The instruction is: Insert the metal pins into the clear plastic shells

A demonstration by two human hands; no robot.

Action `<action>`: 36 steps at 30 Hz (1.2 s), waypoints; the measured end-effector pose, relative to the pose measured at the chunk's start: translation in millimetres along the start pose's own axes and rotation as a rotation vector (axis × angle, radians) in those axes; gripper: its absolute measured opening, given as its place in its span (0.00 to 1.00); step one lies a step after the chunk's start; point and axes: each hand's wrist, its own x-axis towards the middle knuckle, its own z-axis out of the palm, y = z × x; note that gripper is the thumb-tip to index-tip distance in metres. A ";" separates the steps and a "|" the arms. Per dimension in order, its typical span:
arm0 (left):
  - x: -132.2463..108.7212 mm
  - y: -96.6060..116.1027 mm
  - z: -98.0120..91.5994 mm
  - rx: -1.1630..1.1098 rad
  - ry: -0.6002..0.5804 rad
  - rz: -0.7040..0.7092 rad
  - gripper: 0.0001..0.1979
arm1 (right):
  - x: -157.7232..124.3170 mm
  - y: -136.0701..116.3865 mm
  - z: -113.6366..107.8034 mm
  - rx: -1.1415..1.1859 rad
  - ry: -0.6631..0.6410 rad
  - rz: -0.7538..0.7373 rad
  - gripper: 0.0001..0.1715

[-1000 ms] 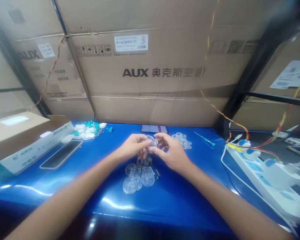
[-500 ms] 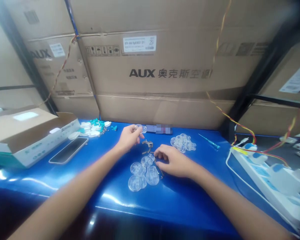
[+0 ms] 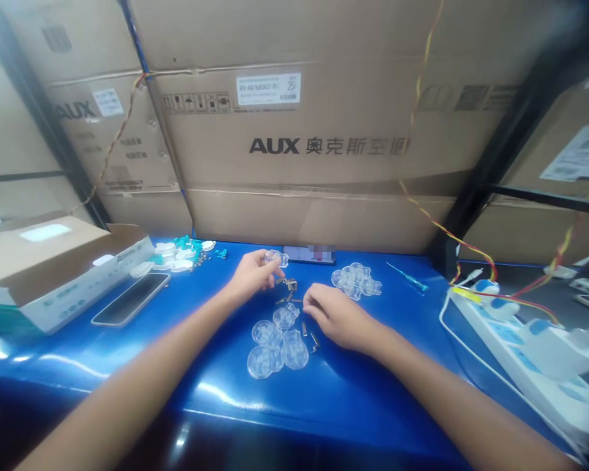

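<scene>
My left hand (image 3: 252,275) is raised a little over the blue table (image 3: 363,379), its fingers pinched on a clear round plastic piece (image 3: 275,257). My right hand (image 3: 331,315) rests low on the table with fingers curled at several small metal clips (image 3: 288,288); whether it grips one is hidden. In front of both hands lies a cluster of clear plastic discs (image 3: 276,343). A second heap of clear discs (image 3: 356,280) sits to the right behind my right hand.
A phone (image 3: 308,254) lies at the back by the cardboard boxes (image 3: 304,144). At left are an open carton (image 3: 53,275), a dark phone (image 3: 130,299), and white and teal parts (image 3: 179,254). A teal screwdriver (image 3: 406,277) and a white power strip (image 3: 520,340) lie right.
The hands, joined on one clear piece a second ago, have parted: the left keeps the piece and lifted back, the right dropped to the metal clips.
</scene>
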 end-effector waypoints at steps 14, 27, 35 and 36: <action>-30.3 12.2 36.0 0.030 -0.353 0.057 0.13 | 3.9 -11.1 -33.4 0.810 0.020 0.212 0.16; -36.6 18.9 39.0 0.093 -0.311 0.082 0.12 | 4.7 -9.8 -29.4 0.724 0.037 0.236 0.14; -35.7 14.7 39.2 0.142 -0.302 0.120 0.12 | 4.9 -10.5 -27.8 0.736 0.060 0.258 0.14; -35.7 14.6 39.3 0.144 -0.302 0.119 0.12 | 5.0 -10.5 -27.5 0.732 0.061 0.262 0.14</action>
